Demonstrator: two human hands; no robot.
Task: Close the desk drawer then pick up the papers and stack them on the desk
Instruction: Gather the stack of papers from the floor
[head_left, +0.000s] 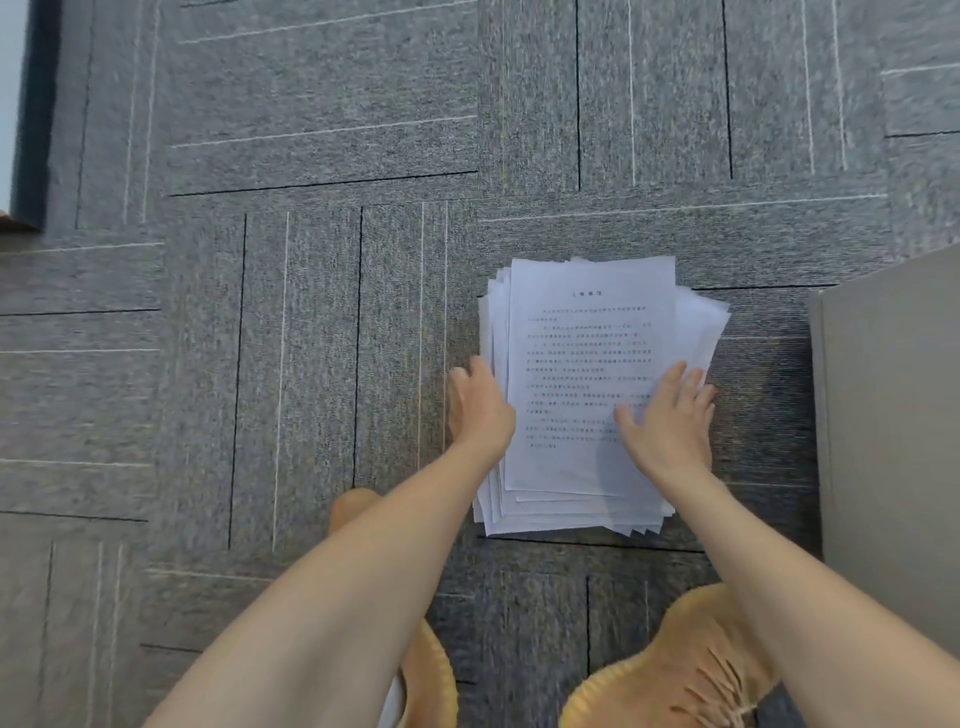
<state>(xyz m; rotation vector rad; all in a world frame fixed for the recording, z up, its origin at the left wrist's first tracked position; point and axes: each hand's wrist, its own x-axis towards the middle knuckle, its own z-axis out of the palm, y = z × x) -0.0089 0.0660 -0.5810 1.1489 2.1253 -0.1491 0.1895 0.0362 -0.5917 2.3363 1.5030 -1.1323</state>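
A loose stack of white printed papers (587, 338) lies on the grey carpet, its sheets fanned out at the edges. My left hand (480, 402) rests against the stack's left edge, fingers curled down at the side. My right hand (667, 418) lies flat on the top sheet near its right edge, fingers spread. Neither hand has lifted any sheet. No drawer is in view.
A grey flat-faced piece of furniture (893, 415) stands close to the right of the papers. A dark vertical panel (34, 114) runs along the far left. My knees in tan fabric (675, 670) are below the stack, over grey carpet tiles (260, 338).
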